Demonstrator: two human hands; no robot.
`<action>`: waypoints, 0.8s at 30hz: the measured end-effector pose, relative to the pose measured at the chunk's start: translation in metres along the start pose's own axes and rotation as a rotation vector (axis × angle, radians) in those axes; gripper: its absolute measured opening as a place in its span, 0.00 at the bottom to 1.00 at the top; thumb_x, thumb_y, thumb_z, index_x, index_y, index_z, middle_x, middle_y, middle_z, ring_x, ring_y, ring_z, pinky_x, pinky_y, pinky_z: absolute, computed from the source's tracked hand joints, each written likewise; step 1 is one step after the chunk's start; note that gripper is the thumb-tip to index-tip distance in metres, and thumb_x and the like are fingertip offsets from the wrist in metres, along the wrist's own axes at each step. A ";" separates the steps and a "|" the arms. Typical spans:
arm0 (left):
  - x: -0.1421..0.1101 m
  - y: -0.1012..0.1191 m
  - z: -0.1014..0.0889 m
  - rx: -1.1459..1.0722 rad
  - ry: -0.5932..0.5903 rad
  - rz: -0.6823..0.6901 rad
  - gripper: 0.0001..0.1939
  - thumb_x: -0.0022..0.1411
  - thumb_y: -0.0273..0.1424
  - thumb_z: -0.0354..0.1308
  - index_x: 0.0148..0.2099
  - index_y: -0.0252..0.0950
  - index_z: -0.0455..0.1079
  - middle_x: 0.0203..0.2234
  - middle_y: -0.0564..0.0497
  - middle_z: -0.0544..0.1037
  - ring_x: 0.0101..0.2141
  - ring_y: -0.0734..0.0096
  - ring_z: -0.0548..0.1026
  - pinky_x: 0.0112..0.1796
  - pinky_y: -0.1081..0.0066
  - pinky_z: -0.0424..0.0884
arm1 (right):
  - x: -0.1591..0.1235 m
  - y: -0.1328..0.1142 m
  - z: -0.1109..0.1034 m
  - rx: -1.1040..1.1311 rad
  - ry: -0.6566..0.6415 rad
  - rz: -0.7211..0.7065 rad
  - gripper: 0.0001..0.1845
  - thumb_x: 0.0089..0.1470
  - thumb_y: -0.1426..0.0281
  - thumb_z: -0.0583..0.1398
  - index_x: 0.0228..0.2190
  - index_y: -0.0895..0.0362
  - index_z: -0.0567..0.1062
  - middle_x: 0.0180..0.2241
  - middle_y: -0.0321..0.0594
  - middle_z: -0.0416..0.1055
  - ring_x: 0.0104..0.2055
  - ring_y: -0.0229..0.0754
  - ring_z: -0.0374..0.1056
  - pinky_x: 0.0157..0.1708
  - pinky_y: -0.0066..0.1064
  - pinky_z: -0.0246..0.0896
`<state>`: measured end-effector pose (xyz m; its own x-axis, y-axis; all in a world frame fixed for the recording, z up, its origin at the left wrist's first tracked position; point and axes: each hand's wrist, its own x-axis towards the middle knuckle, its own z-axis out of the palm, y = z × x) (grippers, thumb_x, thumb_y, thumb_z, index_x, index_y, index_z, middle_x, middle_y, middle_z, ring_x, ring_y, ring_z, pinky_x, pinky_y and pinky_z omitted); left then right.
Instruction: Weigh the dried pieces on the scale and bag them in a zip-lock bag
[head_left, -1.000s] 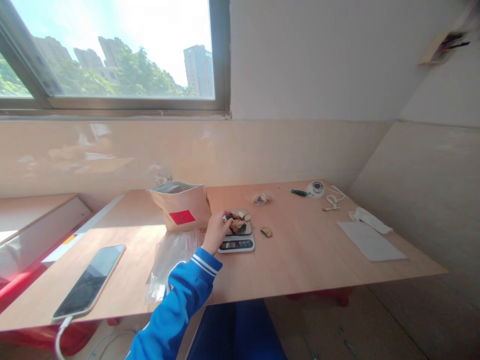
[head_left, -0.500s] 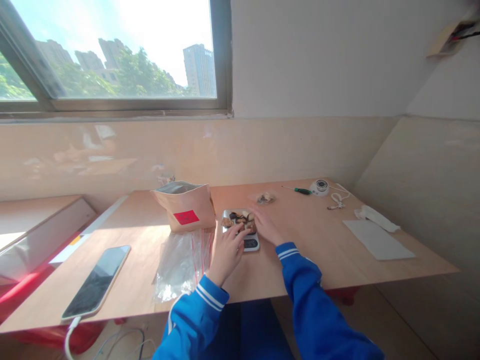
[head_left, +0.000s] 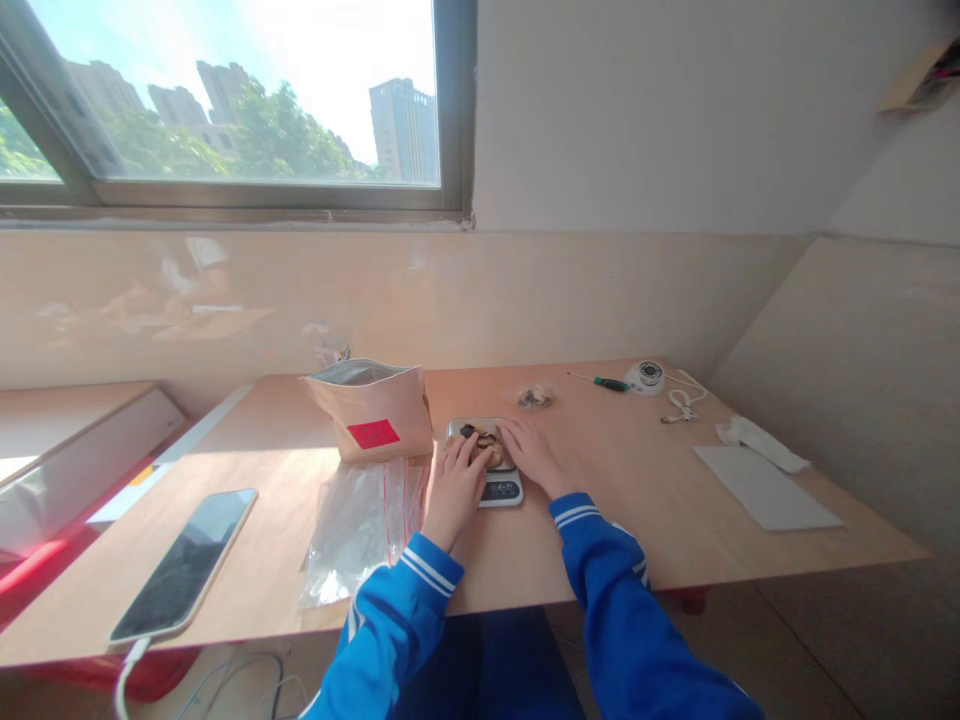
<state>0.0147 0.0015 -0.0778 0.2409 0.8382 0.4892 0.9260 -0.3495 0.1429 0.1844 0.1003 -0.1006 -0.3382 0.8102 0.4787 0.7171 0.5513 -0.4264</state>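
- While the dried pieces [head_left: 495,456] lie heaped on the digital scale [head_left: 513,491], the step in hand seems to be gathering them from both sides.
- The left hand [head_left: 456,490] lies over the heap's near left, the right hand [head_left: 534,458] curves along its right; whether either grips anything, I cannot tell.
- Lifting them would call for a low, two-sided grip, spilling none.

The left hand [head_left: 455,488] partly hides the scale [head_left: 504,491] and its brown pieces [head_left: 493,455], too small to identify.

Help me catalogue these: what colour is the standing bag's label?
The label is red, best seen in the head view.
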 end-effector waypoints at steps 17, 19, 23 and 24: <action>-0.070 -0.030 -0.055 -0.370 0.182 -0.707 0.11 0.60 0.31 0.47 0.40 0.36 0.69 0.33 0.47 0.71 0.37 0.61 0.72 0.43 0.60 0.69 | -0.051 0.029 -0.003 -0.145 0.134 0.175 0.18 0.58 0.72 0.48 0.47 0.57 0.70 0.50 0.50 0.65 0.51 0.50 0.62 0.49 0.42 0.58; -0.080 -0.034 -0.049 -0.321 0.092 -0.783 0.12 0.59 0.30 0.47 0.41 0.35 0.69 0.33 0.46 0.71 0.34 0.62 0.71 0.43 0.59 0.69 | -0.050 0.029 -0.002 -0.166 0.186 0.200 0.19 0.56 0.71 0.50 0.48 0.58 0.68 0.50 0.52 0.63 0.51 0.52 0.60 0.48 0.44 0.58; -0.088 -0.040 -0.040 -0.333 0.004 -0.860 0.12 0.59 0.32 0.48 0.43 0.35 0.68 0.38 0.45 0.69 0.38 0.61 0.72 0.45 0.60 0.68 | -0.051 0.028 -0.003 -0.196 0.259 0.282 0.20 0.54 0.66 0.53 0.48 0.60 0.66 0.47 0.54 0.62 0.48 0.54 0.61 0.45 0.46 0.59; -0.089 -0.041 -0.039 -0.346 0.006 -0.866 0.12 0.59 0.33 0.48 0.43 0.35 0.67 0.38 0.45 0.69 0.39 0.61 0.72 0.45 0.60 0.68 | -0.052 0.028 -0.003 -0.201 0.257 0.293 0.20 0.54 0.66 0.53 0.48 0.60 0.66 0.47 0.54 0.62 0.47 0.54 0.61 0.44 0.46 0.59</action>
<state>-0.0557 -0.0749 -0.0933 -0.4954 0.8633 0.0967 0.6439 0.2902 0.7079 0.2236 0.0733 -0.1352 0.0418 0.8369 0.5458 0.8732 0.2349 -0.4270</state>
